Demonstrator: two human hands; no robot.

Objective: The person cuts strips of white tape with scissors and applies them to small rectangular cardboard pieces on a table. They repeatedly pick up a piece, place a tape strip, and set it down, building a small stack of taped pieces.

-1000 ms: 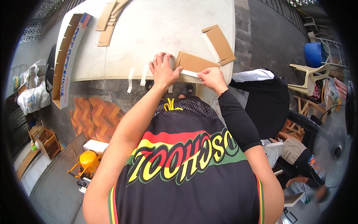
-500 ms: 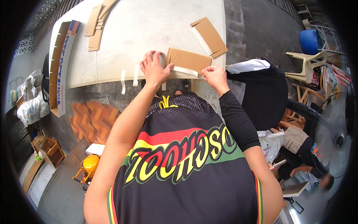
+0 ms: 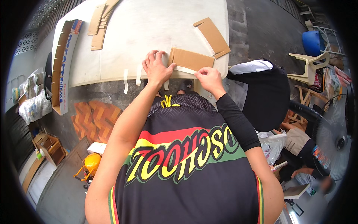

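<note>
A rectangular piece of brown cardboard (image 3: 192, 58) lies near the table's front edge, with a strip of white tape (image 3: 184, 70) along its near side. My left hand (image 3: 158, 69) rests at the cardboard's left end, fingers spread and thumb against its corner. At the strip's right end my right hand (image 3: 210, 79) is closed in a pinch on the tape. Another brown cardboard piece (image 3: 212, 36), slit at its ends and with a pale strip along one long side, lies farther right. Short white tape pieces (image 3: 126, 81) hang from the table's front edge, left of and below my left hand.
Several cardboard strips (image 3: 97, 39) lie at the far left of the white table (image 3: 126, 41). A long open carton (image 3: 69, 67) stands against its left side. On the right are a black garment (image 3: 266, 99), a cream plastic chair (image 3: 308, 69), a fan (image 3: 337, 130) and a person's arm (image 3: 305, 170).
My right hand has slid slightly left along the cardboard's near edge, still pinching the tape. The left hand keeps its place on the cardboard's left end. The whole view has shifted slightly.
</note>
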